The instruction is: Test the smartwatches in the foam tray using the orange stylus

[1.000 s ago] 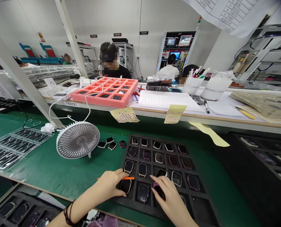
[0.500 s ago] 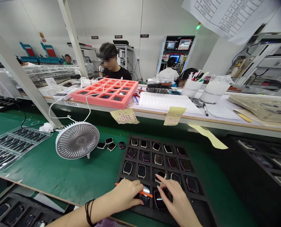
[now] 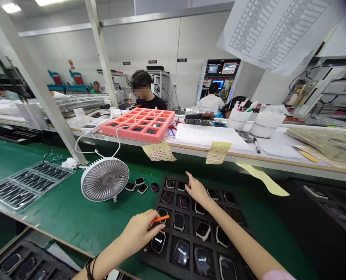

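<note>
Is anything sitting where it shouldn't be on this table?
Yes. Four small black watch bodies lie loose on the green mat, between the white round fan and the black foam tray, while the others sit in the tray's pockets. One white-edged watch in the tray looks tilted in its pocket.

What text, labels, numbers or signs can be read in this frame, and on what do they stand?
No text here can be read.
Hanging sheet: printed table, too small to read.
Black wall plates: blurred.
Yellow wall sign: blurred.
White label on the shelf edge: too small.
Machine screens: blurred.
Watches in the black tray: no legible marks.
</note>
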Available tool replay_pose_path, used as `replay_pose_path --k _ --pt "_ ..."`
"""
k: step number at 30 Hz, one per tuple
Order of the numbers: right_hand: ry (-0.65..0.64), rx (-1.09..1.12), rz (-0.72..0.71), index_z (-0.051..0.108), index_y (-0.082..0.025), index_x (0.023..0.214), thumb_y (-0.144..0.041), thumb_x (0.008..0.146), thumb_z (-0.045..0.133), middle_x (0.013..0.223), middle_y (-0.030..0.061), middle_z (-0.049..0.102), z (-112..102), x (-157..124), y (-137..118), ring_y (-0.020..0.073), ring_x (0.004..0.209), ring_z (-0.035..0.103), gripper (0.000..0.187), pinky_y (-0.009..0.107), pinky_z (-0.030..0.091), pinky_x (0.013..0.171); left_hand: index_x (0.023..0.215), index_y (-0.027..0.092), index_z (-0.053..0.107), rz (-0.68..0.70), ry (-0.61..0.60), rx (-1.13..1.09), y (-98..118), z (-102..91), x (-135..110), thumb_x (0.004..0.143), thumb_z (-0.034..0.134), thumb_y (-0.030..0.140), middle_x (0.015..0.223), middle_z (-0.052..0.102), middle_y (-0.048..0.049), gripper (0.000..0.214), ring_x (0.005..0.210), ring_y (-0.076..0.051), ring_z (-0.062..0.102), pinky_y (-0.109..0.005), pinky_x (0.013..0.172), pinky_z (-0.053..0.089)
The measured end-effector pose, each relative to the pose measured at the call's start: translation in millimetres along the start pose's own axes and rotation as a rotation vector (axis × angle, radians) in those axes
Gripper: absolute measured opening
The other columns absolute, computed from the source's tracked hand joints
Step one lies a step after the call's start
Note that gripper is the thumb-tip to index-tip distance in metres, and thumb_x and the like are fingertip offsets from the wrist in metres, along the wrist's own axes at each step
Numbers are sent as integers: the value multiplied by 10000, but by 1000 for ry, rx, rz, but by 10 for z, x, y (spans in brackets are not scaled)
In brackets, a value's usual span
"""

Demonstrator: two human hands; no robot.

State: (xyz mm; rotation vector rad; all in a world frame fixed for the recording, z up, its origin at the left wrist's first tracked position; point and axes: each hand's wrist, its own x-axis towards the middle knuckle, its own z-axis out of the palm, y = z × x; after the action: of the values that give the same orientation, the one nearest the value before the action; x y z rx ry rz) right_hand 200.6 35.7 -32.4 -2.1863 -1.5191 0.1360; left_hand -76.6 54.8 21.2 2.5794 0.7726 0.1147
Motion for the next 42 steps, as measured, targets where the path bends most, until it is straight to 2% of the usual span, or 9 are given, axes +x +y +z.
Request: replay_pose_path --k 7,13,18,23,27,31,36,39,42 --pt "21 -2 -37 607 -152 1073 -175 813 535 906 151 666 236 86 -97 308 966 545 271 388 395 805 795 197 548 -64 2 -61 -191 102 -101 899 437 415 766 580 0 266 661 -153 546 -231 576 344" --pt "-44 163 -31 623 -202 1000 -219 772 579 697 5 633 312 152 -138 189 685 593 233 266 420 640 786 198 539 -30 1 -93 -23 101 59 902 428 403 784 567 1 261 661 -150 539 -235 570 353" --pt "-19 292 -27 640 -227 940 -210 746 576 644 -16 597 422 178 -149 180 634 571 205 252 369 577 817 212 548 -16 33 -98 5 116 164 921 368 422 822 597 -1 296 664 -149 567 -238 572 383" --pt "17 486 -24 641 -189 949 -306 810 476 595 -23 531 431 142 -29 151 536 493 245 244 359 527 1158 214 510 -192 149 -12 -260 242 299 923 348 374 1126 632 -84 327 904 -226 640 -309 724 483" --pt "50 609 -2 651 -179 901 -383 801 487 575 -25 498 400 53 57 146 519 450 281 255 359 526 1336 178 389 -184 76 -8 -409 394 374 919 346 328 1310 541 -129 445 1092 -253 591 -352 856 495" --pt "77 729 54 641 -188 880 -432 771 535 610 -12 520 336 -78 104 152 546 458 288 264 375 534 1332 143 408 -163 35 -33 -353 419 386 927 316 305 1266 570 -147 446 1087 -259 592 -367 857 499" --pt "64 947 140 585 -201 952 -480 809 483 699 -8 527 172 -317 -107 129 525 473 330 240 367 472 1131 198 555 -65 126 -265 -89 241 394 947 287 331 1117 636 -70 351 992 -201 604 -312 849 472" --pt "-61 1442 247 561 -215 900 -448 773 585 573 -72 420 50 -471 -415 81 422 378 267 213 295 425 916 196 597 25 138 -490 99 170 416 960 264 374 870 642 -10 381 823 -155 588 -252 767 452" --pt "-148 1702 284 503 -210 755 -428 757 643 507 -92 382 -78 -590 -690 54 377 292 259 188 218 378 788 170 574 31 114 -663 233 189 448 950 280 438 622 494 30 429 585 -110 459 -213 579 387"
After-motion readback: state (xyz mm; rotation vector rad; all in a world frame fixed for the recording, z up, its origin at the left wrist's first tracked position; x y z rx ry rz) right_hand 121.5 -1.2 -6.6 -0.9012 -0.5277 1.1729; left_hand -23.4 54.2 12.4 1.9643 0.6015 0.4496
